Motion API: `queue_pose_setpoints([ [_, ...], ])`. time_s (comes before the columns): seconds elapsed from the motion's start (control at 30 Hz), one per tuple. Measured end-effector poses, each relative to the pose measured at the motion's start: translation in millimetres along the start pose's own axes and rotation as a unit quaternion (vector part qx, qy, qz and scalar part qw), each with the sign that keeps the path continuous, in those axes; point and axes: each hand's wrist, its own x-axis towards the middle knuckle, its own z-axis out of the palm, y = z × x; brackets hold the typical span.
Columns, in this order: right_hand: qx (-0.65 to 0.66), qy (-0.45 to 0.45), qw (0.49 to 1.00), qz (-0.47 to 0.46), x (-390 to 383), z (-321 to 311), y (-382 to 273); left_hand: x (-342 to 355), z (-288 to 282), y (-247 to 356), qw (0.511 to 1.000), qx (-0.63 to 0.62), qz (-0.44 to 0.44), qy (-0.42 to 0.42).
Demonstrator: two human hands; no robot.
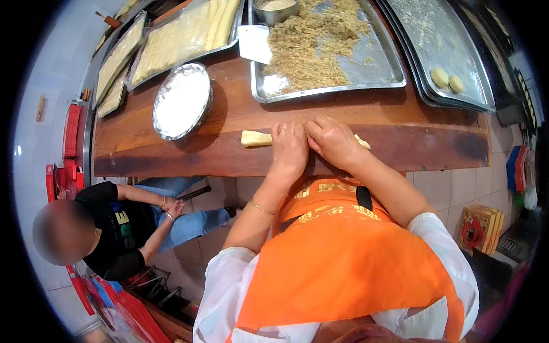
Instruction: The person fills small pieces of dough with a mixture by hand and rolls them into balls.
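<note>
A pale yellow roll of dough point(256, 139) lies across the wooden table near its front edge. Both hands are on it, side by side, hiding its middle. My left hand point(290, 146) has its fingers bent over the dough. My right hand point(333, 140) is closed against the left, its fingers curled on the dough; the roll's other end shows beyond it. A metal tray point(372, 71) of crumbly brown filling point(309, 48) stands just past my hands. To the left of them sits a round foil-lined bowl of white powder point(182, 100).
Trays of dough strips point(177, 43) stand at the far left. A steel bowl point(276, 10) and a white card point(255, 44) rest at the filling tray. Stacked dark trays point(452, 54) at right hold two dough balls point(447, 80). A person point(123, 223) sits at left beyond the table edge point(166, 171).
</note>
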Motion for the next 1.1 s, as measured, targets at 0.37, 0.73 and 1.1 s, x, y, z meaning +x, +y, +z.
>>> queue_pose_setpoints([
  [0.37, 0.201, 0.028, 0.966, 0.157, -23, -84, 30, 4, -16, 35, 0.998, -0.021, -0.041, -0.031],
  [0.73, -0.002, -0.047, 0.992, 0.116, -49, -72, 40, 41, 4, 54, 0.978, -0.206, -0.021, -0.029],
  [1.1, 0.155, 0.277, 0.918, 0.239, -83, -122, 73, 87, 68, 107, 0.984, -0.022, 0.122, -0.125],
])
